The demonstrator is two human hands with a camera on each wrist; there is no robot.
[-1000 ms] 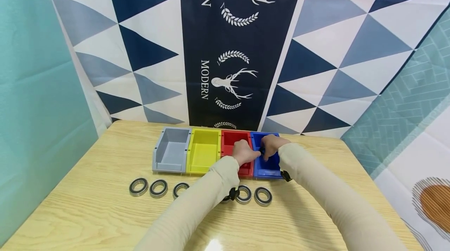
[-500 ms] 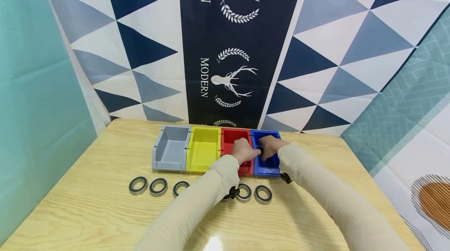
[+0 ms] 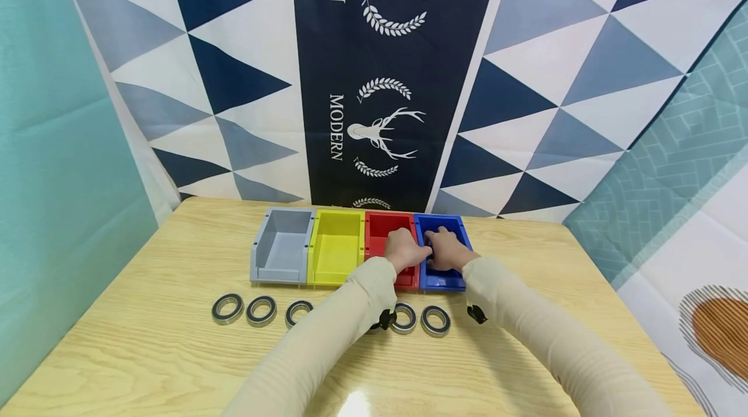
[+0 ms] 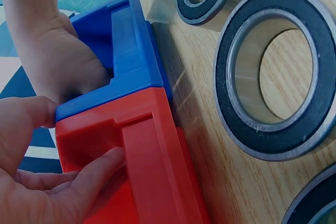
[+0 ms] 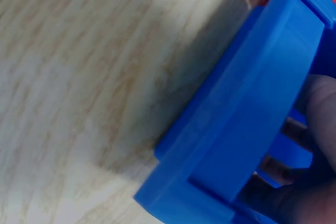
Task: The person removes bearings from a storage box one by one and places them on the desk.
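My left hand (image 3: 403,250) reaches over the red bin (image 3: 390,223), its thumb at the wall shared with the blue bin (image 3: 447,283). In the left wrist view, the left-hand fingers (image 4: 100,174) reach inside the red bin and the thumb meets the blue rim, gripping the red bin there. My right hand (image 3: 446,251) is down inside the blue bin, close to that same wall. Its bent fingers (image 5: 286,170) show in the right wrist view with gaps between them. Whether they hold anything is hidden. A small dark patch between the hands is too unclear to name.
A yellow bin (image 3: 337,241) and a grey bin (image 3: 284,249) adjoin the red bin on the left. Several ball bearings lie in a row before the bins, among them one bearing (image 3: 217,317) at the left end. My left forearm covers part of the row on the wooden table (image 3: 146,339).
My right hand has turned and shifted slightly within the blue bin, so more of its back shows. The left hand stays at the red bin. The bearings keep their places.
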